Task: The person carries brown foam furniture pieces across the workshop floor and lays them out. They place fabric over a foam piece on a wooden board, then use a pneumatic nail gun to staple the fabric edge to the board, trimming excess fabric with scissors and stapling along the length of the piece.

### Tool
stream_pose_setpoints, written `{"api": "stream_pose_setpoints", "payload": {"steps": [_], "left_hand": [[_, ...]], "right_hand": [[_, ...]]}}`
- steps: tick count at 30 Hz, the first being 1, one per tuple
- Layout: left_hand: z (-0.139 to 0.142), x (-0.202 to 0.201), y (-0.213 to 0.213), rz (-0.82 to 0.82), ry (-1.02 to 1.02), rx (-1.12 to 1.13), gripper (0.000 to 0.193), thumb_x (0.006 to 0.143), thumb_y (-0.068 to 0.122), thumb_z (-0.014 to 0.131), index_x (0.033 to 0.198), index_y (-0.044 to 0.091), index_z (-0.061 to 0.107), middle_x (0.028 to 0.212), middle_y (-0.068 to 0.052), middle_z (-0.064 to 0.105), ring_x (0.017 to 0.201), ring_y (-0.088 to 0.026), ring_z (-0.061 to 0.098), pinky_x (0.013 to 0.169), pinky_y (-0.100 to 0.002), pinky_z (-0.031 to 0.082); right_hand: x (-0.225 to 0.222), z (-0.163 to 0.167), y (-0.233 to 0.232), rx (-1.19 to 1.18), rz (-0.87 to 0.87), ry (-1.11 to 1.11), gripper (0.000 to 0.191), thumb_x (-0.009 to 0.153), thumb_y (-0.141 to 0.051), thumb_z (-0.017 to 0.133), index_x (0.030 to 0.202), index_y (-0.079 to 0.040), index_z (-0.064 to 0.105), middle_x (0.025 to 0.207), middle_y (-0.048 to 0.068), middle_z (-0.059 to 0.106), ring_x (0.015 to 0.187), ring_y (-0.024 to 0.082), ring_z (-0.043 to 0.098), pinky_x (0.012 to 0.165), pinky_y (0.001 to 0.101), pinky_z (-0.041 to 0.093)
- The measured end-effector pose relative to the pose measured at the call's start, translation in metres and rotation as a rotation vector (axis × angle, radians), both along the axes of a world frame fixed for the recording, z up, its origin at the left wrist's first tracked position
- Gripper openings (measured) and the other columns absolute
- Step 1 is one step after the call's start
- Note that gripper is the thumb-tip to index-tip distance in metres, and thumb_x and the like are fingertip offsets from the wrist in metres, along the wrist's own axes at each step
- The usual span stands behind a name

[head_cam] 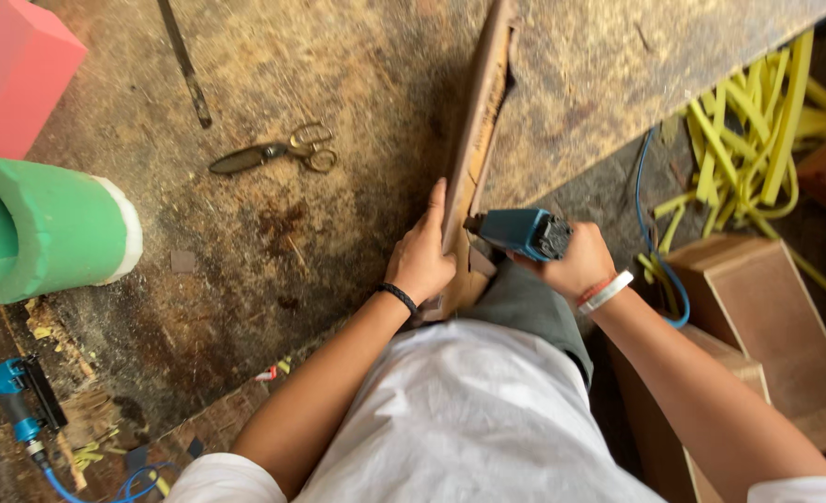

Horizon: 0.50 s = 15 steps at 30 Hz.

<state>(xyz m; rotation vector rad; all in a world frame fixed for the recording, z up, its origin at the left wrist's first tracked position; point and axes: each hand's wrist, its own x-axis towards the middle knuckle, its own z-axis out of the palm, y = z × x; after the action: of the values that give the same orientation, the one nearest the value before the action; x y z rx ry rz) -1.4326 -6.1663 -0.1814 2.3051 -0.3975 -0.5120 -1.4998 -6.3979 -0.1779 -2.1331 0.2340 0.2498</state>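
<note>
A narrow wooden board (476, 140) stands on edge on the worn surface (273, 242), its long axis running away from the person. The left hand (419, 264) clasps its near end; the right hand (576, 264) holds a blue nail gun (518, 231), nose touching the board's right face.

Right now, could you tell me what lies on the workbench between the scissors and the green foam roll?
In the head view, only bare, stained workbench lies between the scissors and the green foam roll.

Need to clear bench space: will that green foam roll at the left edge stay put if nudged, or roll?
The green foam roll lies on its curved side, so it would probably roll. It looks like soft foam, likely light and squashy. The rough, dusty workbench may slow it a little.
</note>
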Motion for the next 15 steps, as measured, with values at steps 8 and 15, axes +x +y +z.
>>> {"api": "stream_pose_setpoints", "payload": {"steps": [8,15], "left_hand": [[0.021,0.064,-0.046,-0.027,0.265,0.235,0.102,0.074,0.011,0.065,0.164,0.029,0.020,0.115,-0.026,0.072,0.107,-0.041,0.070,0.093,-0.046,0.054],[-0.048,0.020,0.027,0.019,0.474,-0.700,0.072,0.112,0.054,0.038,0.163,0.005,0.033,0.168,-0.012,0.039,0.154,-0.020,0.036,0.124,-0.034,0.027]], "right_hand": [[0.018,0.012,-0.028,0.028,-0.122,0.327,0.039,0.076,-0.032,0.089,0.095,0.000,0.079,0.076,0.018,0.076,0.062,0.029,0.069,0.062,0.0431,0.054],[-0.021,0.001,-0.020,0.234,0.059,-0.065,0.040,0.075,-0.023,0.084,0.109,-0.002,0.076,0.091,0.010,0.080,0.080,0.019,0.077,0.071,0.0331,0.058]]}}
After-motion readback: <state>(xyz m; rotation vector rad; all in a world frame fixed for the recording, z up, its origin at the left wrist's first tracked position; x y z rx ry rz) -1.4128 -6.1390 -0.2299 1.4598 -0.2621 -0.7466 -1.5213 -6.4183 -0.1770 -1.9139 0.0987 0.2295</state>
